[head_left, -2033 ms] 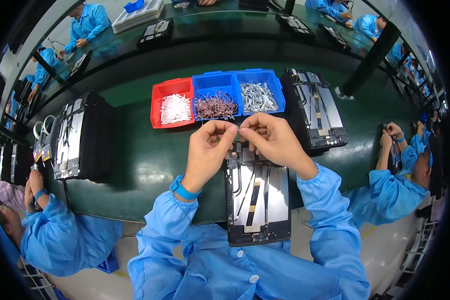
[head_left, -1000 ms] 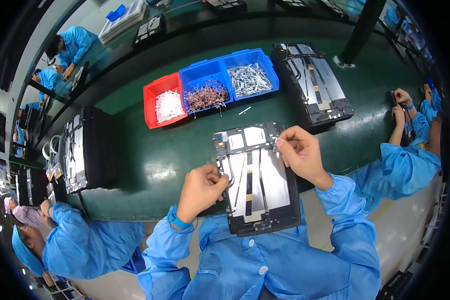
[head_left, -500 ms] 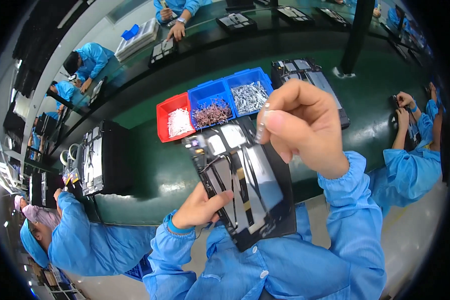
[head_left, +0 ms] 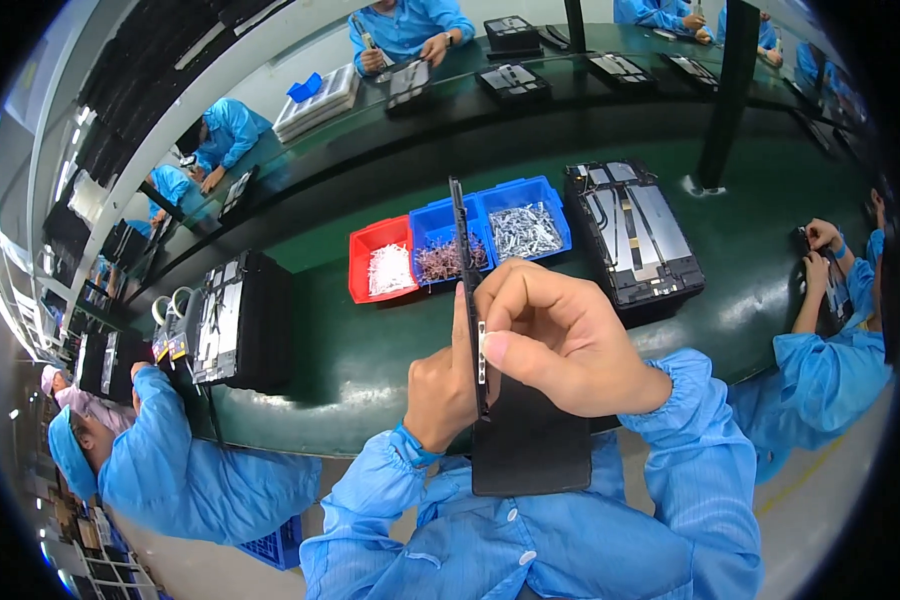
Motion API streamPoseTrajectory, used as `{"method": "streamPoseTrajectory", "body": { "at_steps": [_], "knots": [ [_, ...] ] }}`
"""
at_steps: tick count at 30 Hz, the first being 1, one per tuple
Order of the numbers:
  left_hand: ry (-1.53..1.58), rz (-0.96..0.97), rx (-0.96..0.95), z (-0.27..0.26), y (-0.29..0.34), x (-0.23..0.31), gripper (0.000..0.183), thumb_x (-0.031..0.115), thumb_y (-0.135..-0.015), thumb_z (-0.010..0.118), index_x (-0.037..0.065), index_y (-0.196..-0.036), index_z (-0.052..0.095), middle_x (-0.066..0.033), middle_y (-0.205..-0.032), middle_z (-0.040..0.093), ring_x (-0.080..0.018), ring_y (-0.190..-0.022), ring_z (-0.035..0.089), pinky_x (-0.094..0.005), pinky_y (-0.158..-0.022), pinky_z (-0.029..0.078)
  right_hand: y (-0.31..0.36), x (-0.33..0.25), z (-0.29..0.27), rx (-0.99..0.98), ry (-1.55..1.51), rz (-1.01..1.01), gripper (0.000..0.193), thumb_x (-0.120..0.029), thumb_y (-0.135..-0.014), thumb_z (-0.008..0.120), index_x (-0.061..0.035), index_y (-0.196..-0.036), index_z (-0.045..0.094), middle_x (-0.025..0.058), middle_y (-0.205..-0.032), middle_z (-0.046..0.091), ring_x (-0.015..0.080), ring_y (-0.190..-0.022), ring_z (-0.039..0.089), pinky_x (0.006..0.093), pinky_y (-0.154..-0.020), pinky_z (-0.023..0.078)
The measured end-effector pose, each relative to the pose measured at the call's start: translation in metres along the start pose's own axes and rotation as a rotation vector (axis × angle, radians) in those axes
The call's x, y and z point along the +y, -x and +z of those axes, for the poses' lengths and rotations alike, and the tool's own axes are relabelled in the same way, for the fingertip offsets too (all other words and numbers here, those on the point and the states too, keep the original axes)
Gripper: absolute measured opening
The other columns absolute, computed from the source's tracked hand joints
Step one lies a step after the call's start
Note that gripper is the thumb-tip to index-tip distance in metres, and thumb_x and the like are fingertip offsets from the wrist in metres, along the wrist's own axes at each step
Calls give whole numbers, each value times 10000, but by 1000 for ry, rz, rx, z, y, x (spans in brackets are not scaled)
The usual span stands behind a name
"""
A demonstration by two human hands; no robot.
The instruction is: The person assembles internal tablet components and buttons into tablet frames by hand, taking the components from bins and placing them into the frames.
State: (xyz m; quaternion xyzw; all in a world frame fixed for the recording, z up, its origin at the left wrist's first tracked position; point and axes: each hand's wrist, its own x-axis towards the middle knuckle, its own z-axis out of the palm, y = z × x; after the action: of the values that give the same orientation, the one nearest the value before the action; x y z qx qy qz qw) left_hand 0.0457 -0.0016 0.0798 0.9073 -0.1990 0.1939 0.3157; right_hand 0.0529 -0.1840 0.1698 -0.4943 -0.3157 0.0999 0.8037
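Note:
An opened tablet housing [head_left: 463, 225] stands on edge in front of me, its narrow side turned toward the view. My left hand [head_left: 438, 400] is closed around it from the left. A small silvery strip [head_left: 482, 352] lies along that narrow side, pinched between the thumb and fingers of my right hand [head_left: 570, 345]. The curled right fingers hide part of the housing. Below both hands is a black flat pad [head_left: 532, 445] at the table's near edge.
Beyond my hands stand a red bin [head_left: 358, 275] of white pieces, a blue bin [head_left: 422, 218] of brownish pieces and a blue bin [head_left: 562, 222] of silvery pieces. Stacks of opened tablets [head_left: 638, 235] flank them on the green table [head_left: 345, 345]. Co-workers [head_left: 160, 450] sit on both sides.
My left hand has turned the tablet from face-up to on edge. My right hand has come down and left, bringing the strip against the tablet's side. The view has shifted slightly.

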Motion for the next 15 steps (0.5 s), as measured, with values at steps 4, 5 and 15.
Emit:
{"method": "streamPoseTrajectory", "body": {
  "at_steps": [4,5,15],
  "knots": [
    [41,-24,31,2,1,-1,184,137,-704,809,66,-799,668,-99,-676,676,-263,-652,708,-348,-562,531,-3,7,-3,7,33,-65,84,-43,-927,637,-5,-930,563,28,-979,514,64,-839,532,249,-770,476],
    [41,-22,33,1,0,0,184,137,-704,809,66,-799,668,-99,-676,676,-263,-652,708,-348,-562,531,-4,8,-4,0,43,-65,84,-43,-926,637,-4,-929,563,29,-979,511,66,-842,530,249,-771,476],
    [-16,-19,-15,-3,2,2,182,171,-702,794,72,-791,669,-107,-679,661,-311,-648,681,-382,-567,523,-4,3,0,-24,38,-31,123,-89,-915,650,-12,-873,565,54,-981,499,95,-880,504,251,-797,452]
  ]
}}
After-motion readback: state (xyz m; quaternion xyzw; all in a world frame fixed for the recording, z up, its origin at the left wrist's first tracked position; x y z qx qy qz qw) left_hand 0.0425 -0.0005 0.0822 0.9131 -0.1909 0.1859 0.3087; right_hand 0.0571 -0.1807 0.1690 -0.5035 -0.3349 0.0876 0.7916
